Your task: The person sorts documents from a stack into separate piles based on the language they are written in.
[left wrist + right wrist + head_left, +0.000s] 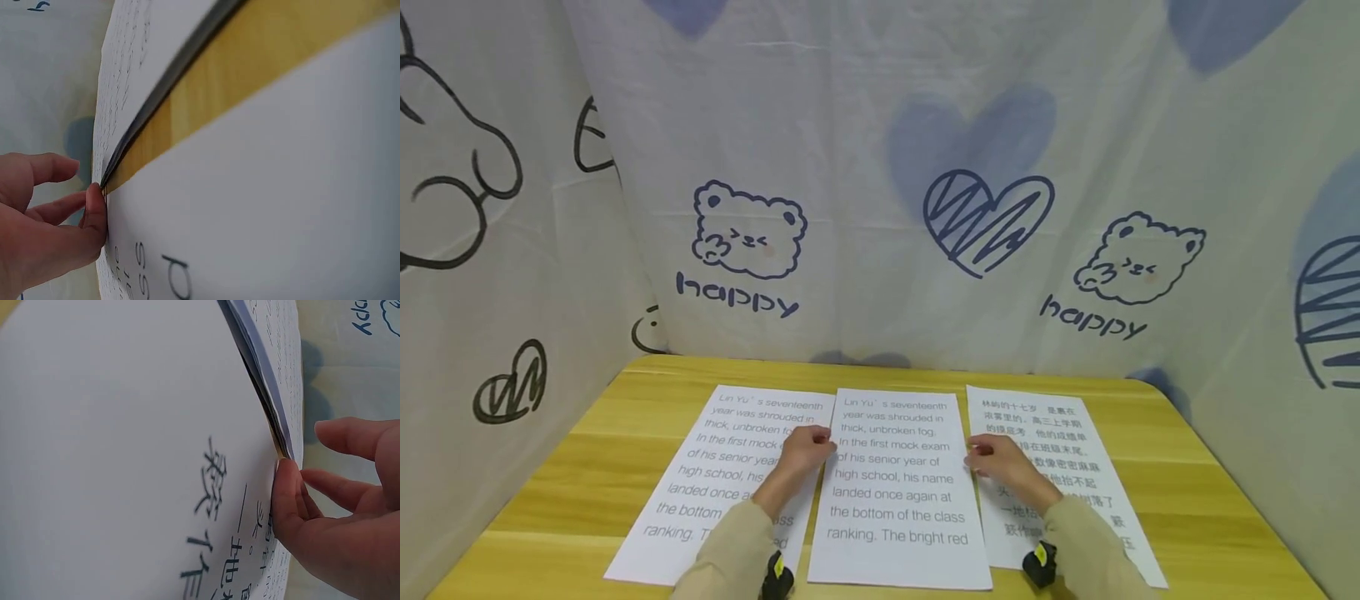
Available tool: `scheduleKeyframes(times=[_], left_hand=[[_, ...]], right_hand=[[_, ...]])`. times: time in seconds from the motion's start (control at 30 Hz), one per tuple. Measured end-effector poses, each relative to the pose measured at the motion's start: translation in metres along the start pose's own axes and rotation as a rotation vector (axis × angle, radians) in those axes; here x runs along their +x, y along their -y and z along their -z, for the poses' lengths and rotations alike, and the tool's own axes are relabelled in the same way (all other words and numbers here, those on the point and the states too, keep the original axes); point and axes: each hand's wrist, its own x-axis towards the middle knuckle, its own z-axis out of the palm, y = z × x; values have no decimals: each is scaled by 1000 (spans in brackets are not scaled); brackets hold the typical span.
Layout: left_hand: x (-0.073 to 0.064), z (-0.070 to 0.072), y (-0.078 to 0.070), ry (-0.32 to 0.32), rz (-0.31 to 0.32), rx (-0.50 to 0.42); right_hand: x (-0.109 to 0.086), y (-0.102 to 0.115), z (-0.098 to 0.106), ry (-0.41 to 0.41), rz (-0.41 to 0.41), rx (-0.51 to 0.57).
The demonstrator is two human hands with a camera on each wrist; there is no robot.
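Note:
Three printed sheets lie side by side in the head view: a left sheet of English text (715, 475), a middle sheet of English text (897, 492) and a right sheet of Chinese text (1037, 421). My left hand (805, 450) pinches the left edge of the middle sheet, its forearm crossing the left sheet. At the opposite edge my right hand (1000, 461) pinches the paper with thumb and finger, over the right sheet. Both wrist views show the middle sheet's edge running into the fingertips, with a dark band under it. The sheet's underside is hidden.
The sheets are on a yellow wood-grain table (542, 508). Behind it hangs a pale curtain (850, 317) printed with hearts and bears; another stretch of cloth (565, 275) closes the left side. Black wrist devices (777, 575) sit at the sleeves.

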Motion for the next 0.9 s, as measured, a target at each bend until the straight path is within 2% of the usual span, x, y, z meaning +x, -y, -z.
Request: scheduleKeyframes(times=[0.27,0.53,0.73,0.9], left_hand=[[1,-2,1,28,-1,58],[1,-4,-4,19,11,82],[0,-5,-9,34,-7,101],[0,-5,-11,33,-2,126]], right_hand=[[-2,2,-1,28,41,-33],[0,4,-2,41,30,-66],[1,4,0,43,21,-113],[-3,11,3,83,6,-78]])
